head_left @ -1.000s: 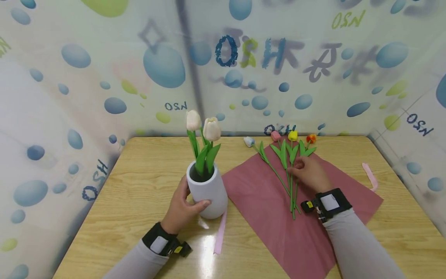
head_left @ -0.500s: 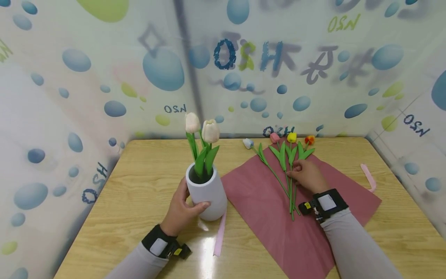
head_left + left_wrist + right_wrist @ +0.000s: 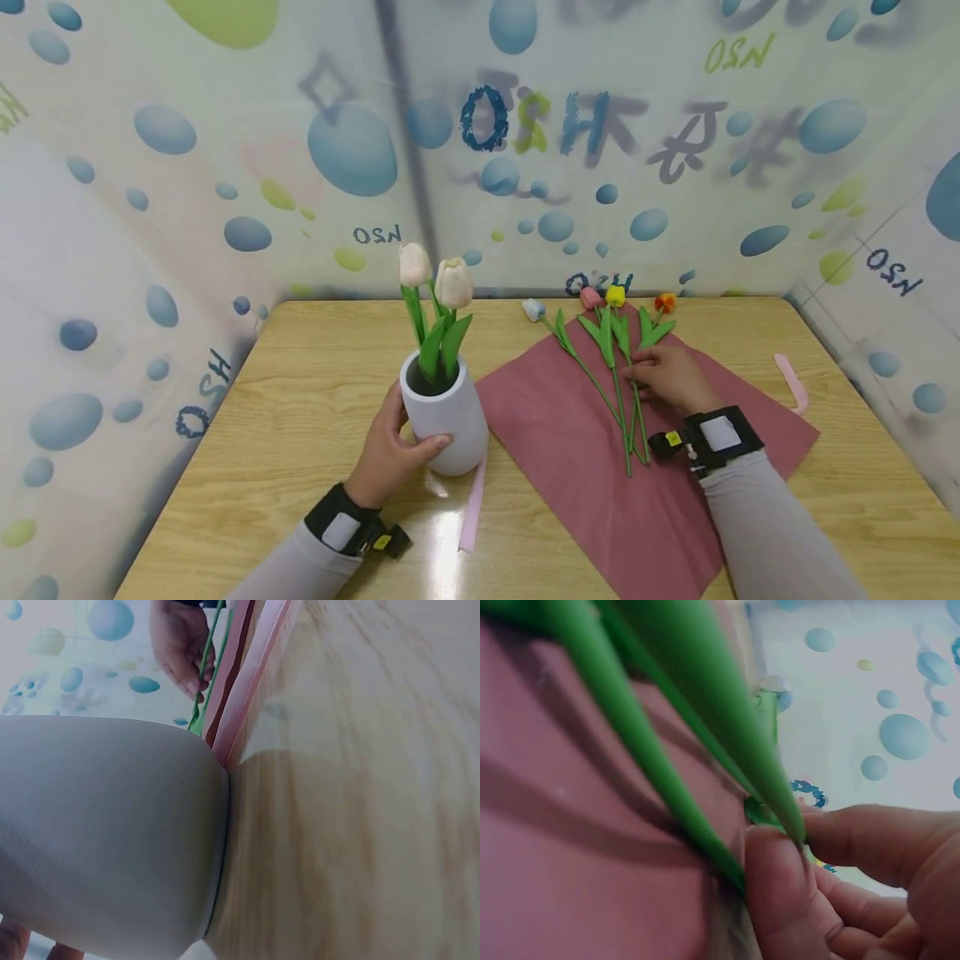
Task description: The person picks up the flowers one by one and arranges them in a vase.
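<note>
One yellow tulip, bloom pointing away, seems pinched by right grip; left grip clasps vase.

This looks like a small booth set up for recording; whether it stands in a home or an office cannot be told; a pale printed sheet with blue and green blobs and backward letters walls in the wooden table, behind and on both sides; small wrist-worn cameras hang above the table.

A wooden table — spotted backdrop behind it.
</note>
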Tool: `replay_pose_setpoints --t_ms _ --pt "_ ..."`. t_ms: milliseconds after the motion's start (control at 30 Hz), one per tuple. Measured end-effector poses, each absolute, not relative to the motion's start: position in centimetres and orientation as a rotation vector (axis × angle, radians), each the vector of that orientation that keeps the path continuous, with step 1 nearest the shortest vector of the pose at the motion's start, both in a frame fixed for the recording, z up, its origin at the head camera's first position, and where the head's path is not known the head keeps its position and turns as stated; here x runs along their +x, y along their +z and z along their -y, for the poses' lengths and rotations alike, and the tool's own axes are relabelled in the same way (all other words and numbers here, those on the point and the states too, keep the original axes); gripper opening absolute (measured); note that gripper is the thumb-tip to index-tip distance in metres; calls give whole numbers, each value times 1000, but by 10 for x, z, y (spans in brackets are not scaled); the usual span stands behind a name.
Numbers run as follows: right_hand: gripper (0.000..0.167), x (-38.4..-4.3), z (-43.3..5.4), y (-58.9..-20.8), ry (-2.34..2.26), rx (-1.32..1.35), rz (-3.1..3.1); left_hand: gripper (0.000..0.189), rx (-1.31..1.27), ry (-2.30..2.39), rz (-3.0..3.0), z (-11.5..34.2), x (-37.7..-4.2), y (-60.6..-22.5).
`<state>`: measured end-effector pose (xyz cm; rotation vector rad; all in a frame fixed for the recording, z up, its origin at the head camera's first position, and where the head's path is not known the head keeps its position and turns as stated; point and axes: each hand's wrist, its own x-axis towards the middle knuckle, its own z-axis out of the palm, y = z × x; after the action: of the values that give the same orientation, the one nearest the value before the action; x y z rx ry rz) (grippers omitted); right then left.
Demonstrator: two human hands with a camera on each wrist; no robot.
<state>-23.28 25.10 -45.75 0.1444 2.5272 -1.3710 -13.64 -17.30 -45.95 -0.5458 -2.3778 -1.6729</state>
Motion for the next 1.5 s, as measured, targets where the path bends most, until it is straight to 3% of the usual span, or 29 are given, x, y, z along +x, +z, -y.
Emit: replay_pose_setpoints --t_ms 500,733,1033,1500 --pt "55 -236 -265 -451 -1787 88 -2096 95 -535 -1668 2384 173 -136 -460" --pt "12 -230 -264 -443 -2128 11 -1790 95 -531 -1677 2392 173 -135 -460" --pt "18 -227 -260 -437 -2404 -121 -1467 95 -542 -1684 2383 174 -136 -461" --pt "18 -220 -240 -421 -2541 -58 -1343 95 -527 -1681 2385 173 -136 -461"
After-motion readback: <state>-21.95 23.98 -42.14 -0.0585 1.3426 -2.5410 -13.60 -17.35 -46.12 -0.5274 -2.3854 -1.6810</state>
